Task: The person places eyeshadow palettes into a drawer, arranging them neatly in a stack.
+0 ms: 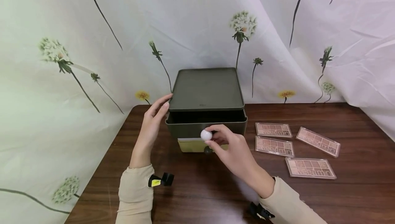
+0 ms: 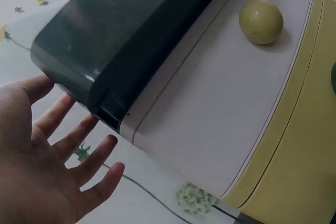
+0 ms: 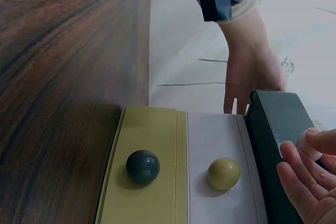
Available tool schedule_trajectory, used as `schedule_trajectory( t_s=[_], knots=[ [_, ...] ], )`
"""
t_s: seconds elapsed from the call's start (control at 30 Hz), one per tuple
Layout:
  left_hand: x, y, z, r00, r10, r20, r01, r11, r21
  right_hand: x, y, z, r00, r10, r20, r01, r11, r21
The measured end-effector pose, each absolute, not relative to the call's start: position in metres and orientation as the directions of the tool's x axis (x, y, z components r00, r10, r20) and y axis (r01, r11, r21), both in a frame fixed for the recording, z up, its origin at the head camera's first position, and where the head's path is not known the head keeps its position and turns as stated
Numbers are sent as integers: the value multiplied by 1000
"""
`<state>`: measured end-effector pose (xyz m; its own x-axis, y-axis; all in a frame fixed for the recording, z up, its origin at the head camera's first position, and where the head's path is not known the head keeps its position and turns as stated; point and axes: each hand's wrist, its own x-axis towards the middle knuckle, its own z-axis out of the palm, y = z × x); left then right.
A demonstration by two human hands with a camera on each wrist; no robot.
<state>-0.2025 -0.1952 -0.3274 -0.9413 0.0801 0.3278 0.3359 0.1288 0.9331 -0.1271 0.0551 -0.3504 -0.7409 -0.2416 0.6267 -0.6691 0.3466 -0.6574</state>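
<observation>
We see even, soft light in the head view; the table (image 1: 197, 200) carries a pale sheen near its front edge and faint shadows under the hands. Straight lines bow toward the edges. Both wrist views are dimmer, with nearby fingers (image 3: 296, 182) slightly blurred.

a dark wooden table (image 1: 197, 196) fills the foreground, grain running sideways; behind it hangs a creased white cloth backdrop (image 1: 77, 46) printed with dandelions, softly and evenly lit.
</observation>
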Motion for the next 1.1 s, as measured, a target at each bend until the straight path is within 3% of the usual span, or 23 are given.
schedule_trajectory(
  t_s=[0.47,1.1],
  knots=[
    [-202,-196,-330,-936,95,339,349,115,930,-102,59,-351,-690,-298,659,-720,372,-586],
    [-208,-194,-331,-926,80,370,377,123,918,-78,60,-350,-635,-329,699,-772,267,-577]
  ],
)
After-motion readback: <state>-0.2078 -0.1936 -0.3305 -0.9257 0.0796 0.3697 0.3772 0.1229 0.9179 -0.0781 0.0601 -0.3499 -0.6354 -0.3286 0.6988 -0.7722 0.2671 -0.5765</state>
